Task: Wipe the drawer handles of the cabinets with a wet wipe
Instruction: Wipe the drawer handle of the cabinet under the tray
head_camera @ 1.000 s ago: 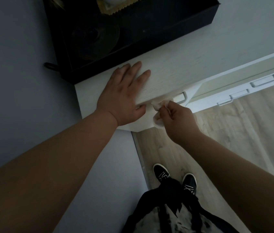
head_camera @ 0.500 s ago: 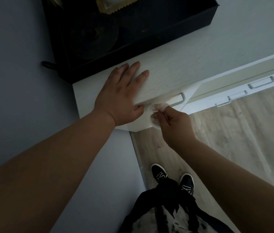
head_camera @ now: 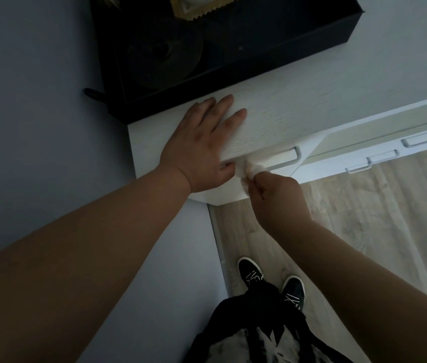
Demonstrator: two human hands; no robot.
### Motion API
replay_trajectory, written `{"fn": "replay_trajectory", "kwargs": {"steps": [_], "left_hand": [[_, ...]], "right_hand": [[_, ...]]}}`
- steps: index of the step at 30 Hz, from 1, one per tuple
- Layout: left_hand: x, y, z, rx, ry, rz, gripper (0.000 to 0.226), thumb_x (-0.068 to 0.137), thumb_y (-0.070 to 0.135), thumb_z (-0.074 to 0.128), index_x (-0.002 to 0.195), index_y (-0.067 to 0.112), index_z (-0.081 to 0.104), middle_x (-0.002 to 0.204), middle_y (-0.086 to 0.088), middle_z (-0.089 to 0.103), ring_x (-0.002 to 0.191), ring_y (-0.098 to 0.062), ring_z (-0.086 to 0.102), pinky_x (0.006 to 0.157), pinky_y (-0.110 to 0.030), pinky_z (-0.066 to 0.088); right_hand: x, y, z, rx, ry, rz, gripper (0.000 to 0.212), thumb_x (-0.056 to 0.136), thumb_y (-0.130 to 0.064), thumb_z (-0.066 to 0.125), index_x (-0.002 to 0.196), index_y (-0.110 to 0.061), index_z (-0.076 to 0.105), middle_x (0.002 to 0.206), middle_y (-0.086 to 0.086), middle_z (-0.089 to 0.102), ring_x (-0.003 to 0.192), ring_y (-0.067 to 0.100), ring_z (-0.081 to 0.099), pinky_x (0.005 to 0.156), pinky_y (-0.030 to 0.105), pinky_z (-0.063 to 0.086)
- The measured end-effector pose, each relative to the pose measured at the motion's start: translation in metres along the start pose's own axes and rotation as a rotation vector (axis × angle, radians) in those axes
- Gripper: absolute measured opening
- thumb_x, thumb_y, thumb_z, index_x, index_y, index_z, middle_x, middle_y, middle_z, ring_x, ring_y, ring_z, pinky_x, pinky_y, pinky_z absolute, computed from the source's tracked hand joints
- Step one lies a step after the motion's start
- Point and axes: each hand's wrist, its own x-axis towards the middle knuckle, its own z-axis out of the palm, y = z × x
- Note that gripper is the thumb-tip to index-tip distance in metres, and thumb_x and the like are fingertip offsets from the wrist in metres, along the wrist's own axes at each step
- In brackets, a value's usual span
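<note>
Though crumpled, wipe [head_camera: 252, 169] between right fingers [head_camera: 259, 185]

White wipe [head_camera: 253, 169], silver handle [head_camera: 289, 159]

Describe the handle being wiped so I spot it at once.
Find the white cabinet top under the flat left hand. The handle sits just below its front edge. Only it has the wipe on it, pinched by the right hand.
</note>
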Motion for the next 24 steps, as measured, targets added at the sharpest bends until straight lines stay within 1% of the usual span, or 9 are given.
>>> {"fn": "replay_trajectory", "kwargs": {"steps": [2,5,8,10,12,16,19,22,24], "left_hand": [[0.001,0.0,0.0,0.006,-0.002,0.002,0.096,0.083,0.063,0.053,0.164,0.027,0.018,0.173,-0.008,0.015,0.155,-0.035,0.02,0.127,-0.052,0.02],[0.001,-0.001,0.002,-0.001,0.0,0.007,0.097,0.082,0.061,0.055,0.165,0.027,0.018,0.173,-0.007,0.015,0.155,-0.035,0.02,0.127,-0.052,0.02],[0.0,-0.001,0.002,0.002,-0.001,0.005,0.097,0.082,0.062,0.056,0.165,0.027,0.019,0.173,-0.007,0.015,0.155,-0.035,0.019,0.127,-0.052,0.02],[0.001,0.0,0.001,0.008,-0.009,0.004,0.098,0.082,0.062,0.055,0.165,0.027,0.018,0.173,-0.007,0.013,0.155,-0.035,0.018,0.127,-0.052,0.02],[0.001,0.0,0.001,0.017,-0.005,0.009,0.097,0.082,0.062,0.053,0.165,0.027,0.017,0.173,-0.008,0.014,0.155,-0.035,0.019,0.127,-0.052,0.02],[0.001,-0.001,0.002,-0.008,-0.001,0.013,0.097,0.081,0.061,0.053,0.164,0.026,0.019,0.172,-0.009,0.016,0.154,-0.036,0.02,0.127,-0.053,0.02],[0.001,-0.001,0.001,0.0,-0.011,0.006,0.097,0.082,0.061,0.054,0.165,0.026,0.017,0.173,-0.008,0.014,0.155,-0.036,0.019,0.127,-0.052,0.019],[0.001,-0.001,0.001,0.008,-0.018,0.008,0.097,0.082,0.062,0.052,0.165,0.027,0.015,0.173,-0.008,0.012,0.156,-0.036,0.017,0.127,-0.052,0.018],[0.001,-0.002,0.002,0.006,-0.02,0.005,0.098,0.082,0.063,0.052,0.165,0.028,0.015,0.173,-0.007,0.012,0.156,-0.035,0.017,0.127,-0.052,0.019]], "right_hand": [[0.001,0.01,-0.006,-0.114,-0.017,-0.063,0.024,0.1,-0.027,0.059,0.085,-0.011,0.07,0.062,-0.002,0.059,0.055,0.02,0.056,0.054,0.036,0.051],[0.003,0.025,-0.02,-0.158,-0.032,-0.146,0.025,0.097,-0.027,0.057,0.093,-0.009,0.074,0.075,0.002,0.07,0.066,0.023,0.066,0.061,0.038,0.055],[0.009,0.022,-0.018,-0.162,-0.015,-0.238,0.019,0.093,-0.015,0.07,0.075,-0.007,0.069,0.061,-0.001,0.058,0.052,0.022,0.056,0.053,0.028,0.046],[0.01,0.015,-0.011,-0.173,-0.028,-0.273,0.017,0.09,-0.01,0.074,0.073,-0.008,0.069,0.06,-0.002,0.055,0.05,0.02,0.053,0.053,0.025,0.044],[0.008,0.017,-0.007,-0.172,-0.025,-0.259,0.006,0.087,-0.007,0.074,0.082,-0.01,0.074,0.066,0.0,0.064,0.054,0.019,0.058,0.056,0.028,0.053],[-0.005,0.024,-0.01,-0.105,0.049,-0.061,0.014,0.09,-0.01,0.069,0.077,-0.01,0.067,0.06,-0.003,0.058,0.05,0.015,0.051,0.051,0.03,0.048],[-0.004,0.015,-0.004,-0.021,0.016,-0.078,0.015,0.093,-0.014,0.063,0.1,-0.014,0.076,0.078,-0.001,0.072,0.066,0.018,0.065,0.065,0.03,0.055],[0.003,0.007,0.006,-0.044,-0.039,-0.094,0.024,0.096,-0.022,0.055,0.098,-0.01,0.077,0.08,0.007,0.074,0.07,0.029,0.069,0.065,0.04,0.059],[0.002,0.004,0.011,-0.078,-0.04,-0.093,0.022,0.098,-0.02,0.057,0.094,-0.008,0.076,0.077,0.01,0.073,0.067,0.031,0.068,0.062,0.041,0.057]]}}
